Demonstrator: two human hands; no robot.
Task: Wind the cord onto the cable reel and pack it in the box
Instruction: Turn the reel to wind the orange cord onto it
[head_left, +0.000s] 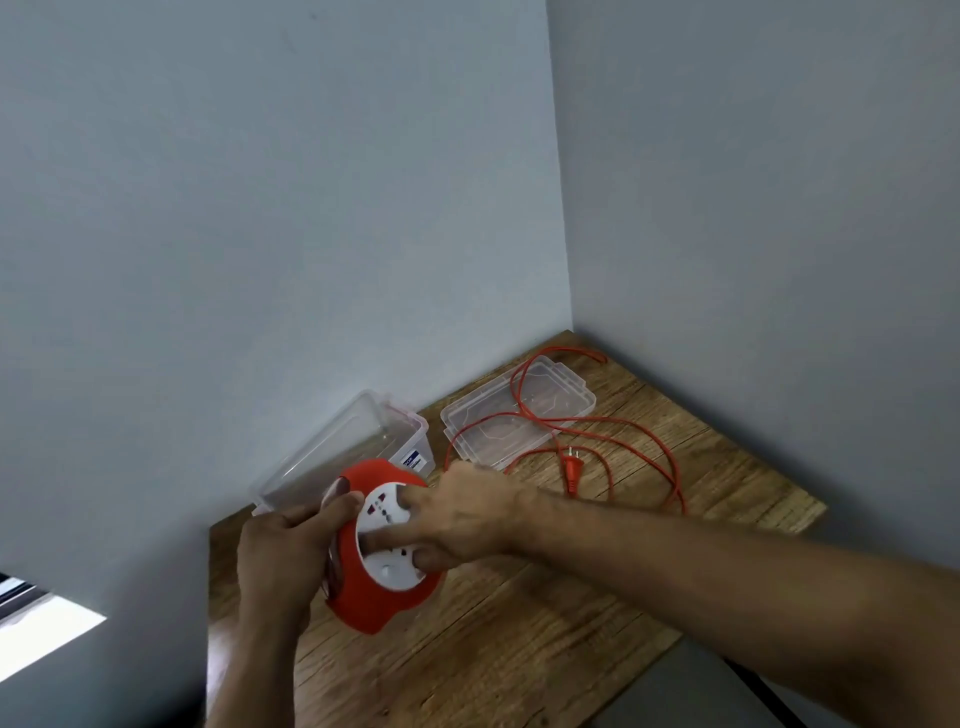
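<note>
Reel (387, 545) was held above the table's (519, 649) 9 o'clock edge. Left hand (283, 561) was closed around its rim; right hand (462, 514) had fingers pressed on the white socket face. Cord (623, 436) lay loose at 2 o'clock, looped over the lid (467, 421), plug (573, 470) beside it. Box (358, 441) stood open at 11 o'clock against the wall. Bare tabletop at 5 o'clock.

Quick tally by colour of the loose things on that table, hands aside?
Red or orange: 2, the cable reel and the cord with its plug.
Clear plastic: 2, the box and its lid.
Total: 4.
</note>
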